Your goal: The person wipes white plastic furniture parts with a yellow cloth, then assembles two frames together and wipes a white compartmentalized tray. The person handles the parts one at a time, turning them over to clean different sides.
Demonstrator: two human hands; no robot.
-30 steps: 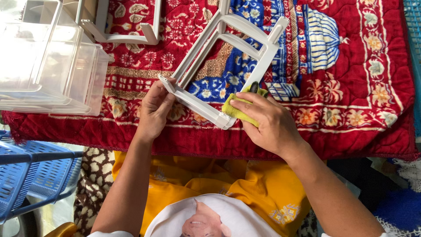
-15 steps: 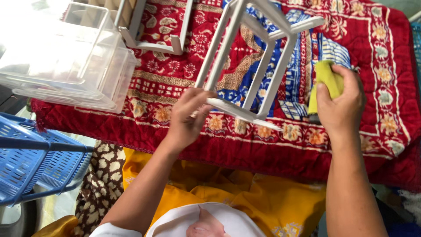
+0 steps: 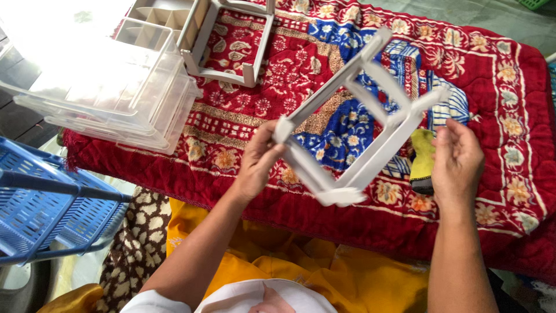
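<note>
Here my left hand (image 3: 258,165) was clamped on a corner of the white plastic frame (image 3: 353,124), held tilted above the red patterned quilt (image 3: 509,87), while my right hand (image 3: 457,159) gripped a yellow sponge (image 3: 423,156) beside it. I judged wiping was underway; another rail wanted reaching. The sponge's far end stayed hidden.

Frame (image 3: 359,145) above quilt (image 3: 509,87), bins (image 3: 110,93) left, cloth (image 3: 423,159) right
</note>
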